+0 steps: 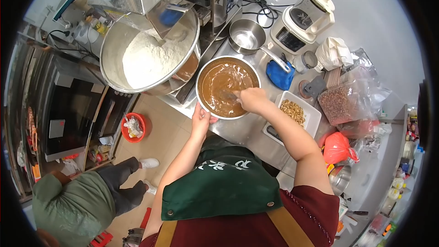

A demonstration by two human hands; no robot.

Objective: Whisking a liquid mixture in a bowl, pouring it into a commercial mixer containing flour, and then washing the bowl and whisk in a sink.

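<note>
A round metal bowl [198, 92] stands on the steel counter in front of me, full of brown liquid batter [218, 82] with pale swirl marks. My left hand [201, 118] grips the bowl's near-left side, thumb up against the rim. Over the bowl's right part, my right hand [253, 100] is closed round a thin utensil [230, 95] that dips into the batter. Its lower end is sunk and blurred, so I cannot tell its kind. To the right of the bowl, chopped nuts [292, 111] lie in a white tray [312, 120], partly behind my right forearm.
A mixer's large steel bowl [106, 74] of white flour stands at the left. Behind sit a saucepan [247, 35] and a white blender [292, 32]; a blue cloth [280, 74] and bagged goods [340, 103] are rightward. A co-worker [82, 201] and red bucket [145, 128] are lower left.
</note>
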